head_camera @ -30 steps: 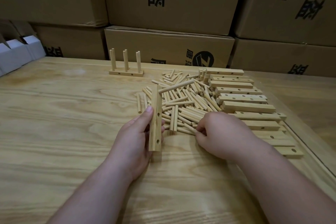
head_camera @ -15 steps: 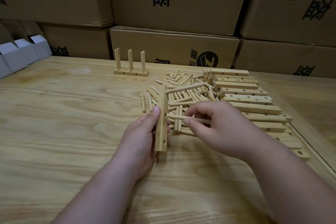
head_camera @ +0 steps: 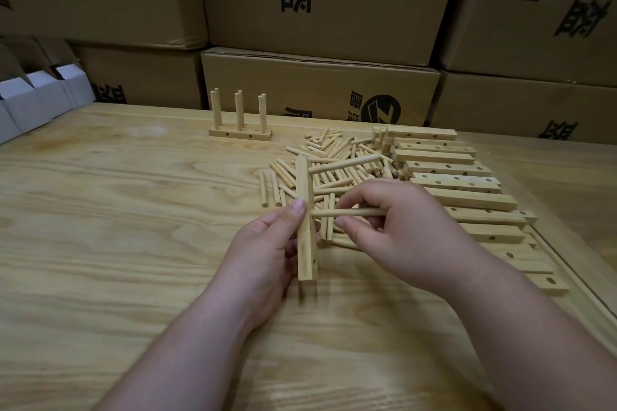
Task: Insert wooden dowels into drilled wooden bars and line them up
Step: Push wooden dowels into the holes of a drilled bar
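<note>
My left hand [head_camera: 267,253] grips a drilled wooden bar [head_camera: 306,243] that points away from me above the table. One dowel [head_camera: 344,163] sticks out of the bar's far hole to the right. My right hand [head_camera: 400,227] pinches a second dowel [head_camera: 347,212], held level, its left tip at the bar's middle hole. Behind the hands lies a loose pile of dowels [head_camera: 337,157]. To the right lie several drilled bars [head_camera: 464,190] in a row. A finished bar with three upright dowels [head_camera: 239,123] stands at the back.
The wooden table [head_camera: 117,227] has a raised edge strip at the right [head_camera: 574,277]. Stacked cardboard boxes [head_camera: 320,83] close off the back. White open boxes [head_camera: 36,100] sit at the far left.
My right hand took a dowel out of the pile, lifted it and brought its tip up to the bar's middle hole. My left hand kept the bar nearly still.
</note>
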`<act>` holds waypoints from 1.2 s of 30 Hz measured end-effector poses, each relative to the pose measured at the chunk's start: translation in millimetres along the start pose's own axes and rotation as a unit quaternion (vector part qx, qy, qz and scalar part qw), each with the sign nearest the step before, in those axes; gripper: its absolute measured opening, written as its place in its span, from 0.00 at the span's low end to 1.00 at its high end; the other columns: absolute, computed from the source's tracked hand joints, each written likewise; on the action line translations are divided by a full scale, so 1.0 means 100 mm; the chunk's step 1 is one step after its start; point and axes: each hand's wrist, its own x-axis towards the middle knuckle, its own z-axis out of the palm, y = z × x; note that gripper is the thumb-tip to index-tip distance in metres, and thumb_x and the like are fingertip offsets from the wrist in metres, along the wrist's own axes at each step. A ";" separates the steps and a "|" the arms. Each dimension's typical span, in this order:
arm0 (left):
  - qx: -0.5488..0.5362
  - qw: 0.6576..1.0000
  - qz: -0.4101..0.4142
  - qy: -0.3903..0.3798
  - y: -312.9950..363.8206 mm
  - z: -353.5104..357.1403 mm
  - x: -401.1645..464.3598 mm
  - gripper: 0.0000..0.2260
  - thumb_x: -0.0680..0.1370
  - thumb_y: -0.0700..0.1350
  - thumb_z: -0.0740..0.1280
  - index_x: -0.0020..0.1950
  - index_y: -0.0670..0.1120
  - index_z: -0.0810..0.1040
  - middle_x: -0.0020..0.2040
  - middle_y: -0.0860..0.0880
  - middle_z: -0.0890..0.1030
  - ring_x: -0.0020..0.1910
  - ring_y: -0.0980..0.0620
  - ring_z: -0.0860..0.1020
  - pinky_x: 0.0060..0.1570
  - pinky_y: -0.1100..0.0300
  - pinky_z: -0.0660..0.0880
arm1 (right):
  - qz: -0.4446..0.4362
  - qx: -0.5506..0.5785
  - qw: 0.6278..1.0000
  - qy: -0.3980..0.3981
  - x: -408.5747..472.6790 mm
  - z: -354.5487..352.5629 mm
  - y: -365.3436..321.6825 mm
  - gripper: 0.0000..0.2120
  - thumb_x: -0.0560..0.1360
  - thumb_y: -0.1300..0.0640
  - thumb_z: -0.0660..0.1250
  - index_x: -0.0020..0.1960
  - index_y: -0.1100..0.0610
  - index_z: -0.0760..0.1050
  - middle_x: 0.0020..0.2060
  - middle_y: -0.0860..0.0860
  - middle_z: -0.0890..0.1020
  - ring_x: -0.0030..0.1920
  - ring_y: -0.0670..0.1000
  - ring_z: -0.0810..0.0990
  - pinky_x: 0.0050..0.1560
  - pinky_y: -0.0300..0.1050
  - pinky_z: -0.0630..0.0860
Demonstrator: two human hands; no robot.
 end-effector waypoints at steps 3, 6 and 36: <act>0.006 1.000 -0.004 0.003 0.00 0.00 0.00 0.11 0.69 0.54 0.73 0.40 0.48 0.88 0.37 0.45 0.83 0.34 0.53 0.82 0.32 0.62 0.79 | -0.001 -0.006 1.000 -0.003 0.01 0.00 -0.01 0.05 0.76 0.46 0.71 0.51 0.43 0.82 0.40 0.37 0.78 0.44 0.39 0.77 0.41 0.42 0.78; 0.017 1.000 -0.005 0.003 0.00 -0.01 0.00 0.11 0.68 0.55 0.74 0.39 0.48 0.88 0.36 0.45 0.83 0.33 0.53 0.81 0.32 0.63 0.78 | -0.006 -0.005 1.000 0.006 0.01 0.01 0.00 0.07 0.76 0.46 0.71 0.52 0.45 0.83 0.39 0.35 0.78 0.46 0.38 0.76 0.42 0.37 0.76; 0.022 0.999 0.024 -0.018 -0.03 -0.04 -0.01 0.20 0.66 0.53 0.81 0.53 0.44 0.87 0.45 0.43 0.86 0.40 0.52 0.84 0.37 0.58 0.80 | 0.147 0.166 0.975 -0.023 0.04 -0.14 -0.02 0.03 0.74 0.45 0.73 0.45 0.41 0.85 0.39 0.35 0.84 0.43 0.33 0.80 0.42 0.39 0.75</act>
